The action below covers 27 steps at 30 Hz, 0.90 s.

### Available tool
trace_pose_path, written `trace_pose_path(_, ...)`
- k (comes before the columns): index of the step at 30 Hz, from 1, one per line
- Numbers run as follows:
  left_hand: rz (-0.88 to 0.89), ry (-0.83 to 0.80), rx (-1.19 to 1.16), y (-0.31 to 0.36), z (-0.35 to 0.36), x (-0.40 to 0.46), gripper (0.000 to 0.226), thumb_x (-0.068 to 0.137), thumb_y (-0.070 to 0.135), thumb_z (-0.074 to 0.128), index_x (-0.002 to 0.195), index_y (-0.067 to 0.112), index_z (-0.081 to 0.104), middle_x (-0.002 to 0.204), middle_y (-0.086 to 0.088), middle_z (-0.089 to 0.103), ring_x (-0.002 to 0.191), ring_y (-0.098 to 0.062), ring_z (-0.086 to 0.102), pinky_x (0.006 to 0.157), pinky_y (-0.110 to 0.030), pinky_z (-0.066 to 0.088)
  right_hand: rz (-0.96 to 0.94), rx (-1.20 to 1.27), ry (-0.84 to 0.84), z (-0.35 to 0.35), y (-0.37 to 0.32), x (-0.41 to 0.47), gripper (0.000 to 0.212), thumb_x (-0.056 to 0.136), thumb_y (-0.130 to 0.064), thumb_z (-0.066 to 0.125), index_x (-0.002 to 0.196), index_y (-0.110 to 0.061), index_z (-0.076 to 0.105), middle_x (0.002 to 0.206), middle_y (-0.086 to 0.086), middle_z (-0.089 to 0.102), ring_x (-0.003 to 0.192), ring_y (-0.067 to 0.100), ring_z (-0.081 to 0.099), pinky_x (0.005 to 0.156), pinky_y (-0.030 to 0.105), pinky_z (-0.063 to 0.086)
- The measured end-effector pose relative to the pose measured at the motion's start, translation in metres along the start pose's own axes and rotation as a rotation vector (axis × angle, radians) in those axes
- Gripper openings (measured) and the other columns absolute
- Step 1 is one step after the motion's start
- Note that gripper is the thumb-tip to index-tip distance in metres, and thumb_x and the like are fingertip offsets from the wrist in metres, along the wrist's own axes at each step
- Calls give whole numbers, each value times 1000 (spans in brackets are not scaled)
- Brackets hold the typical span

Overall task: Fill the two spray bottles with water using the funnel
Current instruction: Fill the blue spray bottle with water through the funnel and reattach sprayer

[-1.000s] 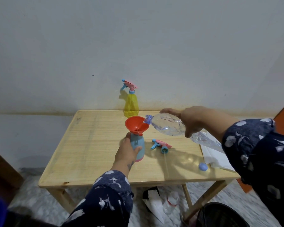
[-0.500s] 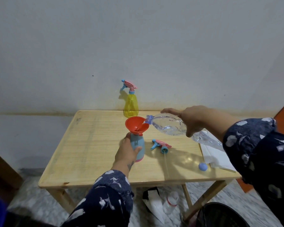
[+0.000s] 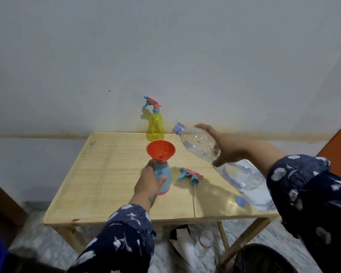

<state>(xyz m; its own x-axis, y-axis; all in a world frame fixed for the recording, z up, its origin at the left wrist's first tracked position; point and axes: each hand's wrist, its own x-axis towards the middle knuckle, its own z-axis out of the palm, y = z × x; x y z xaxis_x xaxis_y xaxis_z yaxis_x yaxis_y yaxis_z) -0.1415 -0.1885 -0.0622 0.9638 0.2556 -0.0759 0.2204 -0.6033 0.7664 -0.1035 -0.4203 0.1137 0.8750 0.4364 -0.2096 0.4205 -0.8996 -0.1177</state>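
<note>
Wooden table [image 3: 106,174] is being recorded beneath the grip of the left hand [image 3: 149,184], bare top extending left of it. Grey-white wall [image 3: 165,56] is being seen behind and above that grip; marbled floor [image 3: 47,243] well below it. Below and right of it, under the table, a small clear bottle with a red band [image 3: 204,246] and a white bag [image 3: 182,241] are being observed on the floor, just beside each other. Dark round container [image 3: 264,259] is being partly seen far below the grip of the right hand [image 3: 227,149]; orange panel [image 3: 339,146] to its right.
</note>
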Motion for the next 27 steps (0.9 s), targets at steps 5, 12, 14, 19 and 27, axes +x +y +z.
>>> trace_pose_path(5, 5, 14, 11, 0, 2, 0, 56, 84, 33, 68, 131, 25, 38, 122, -1, 54, 113, -24, 57, 90, -45, 52, 10, 333, 151, 0, 30, 2, 116, 72, -13, 78, 143, -46, -8, 93, 16, 67, 84, 31, 67, 84, 40, 54)
trace_pose_path(12, -10, 32, -2, 1, 5, -4, 58, 85, 32, 68, 133, 23, 38, 122, -1, 55, 112, -25, 57, 91, -43, 50, 113, 650, 500, 24, 77, 34, 121, 69, -16, 81, 143, -38, -12, 105, 9, 60, 92, 28, 65, 79, 39, 54)
trace_pose_path(14, -27, 49, 3, 2, 6, -5, 59, 85, 33, 68, 134, 23, 38, 123, -1, 54, 112, -25, 56, 91, -41, 49, 168, 631, 613, 32, 84, 46, 119, 69, -20, 80, 143, -36, -12, 104, 10, 61, 90, 32, 65, 72, 35, 51)
trace_pose_path(19, -29, 74, -16, 2, 9, -8, 55, 86, 28, 69, 132, 18, 42, 121, -1, 55, 110, -23, 56, 86, -37, 46, 243, 703, 867, 45, 94, 71, 113, 70, -19, 82, 149, -13, 2, 111, 2, 49, 94, 36, 63, 73, 37, 50)
trace_pose_path(27, -69, 102, -58, 2, 13, -9, 55, 85, 28, 70, 131, 21, 42, 115, 2, 55, 103, -20, 55, 84, -39, 47, 271, 702, 910, 47, 105, 86, 120, 67, -28, 86, 151, -16, 0, 148, 16, 31, 113, 38, 56, 80, 48, 52)
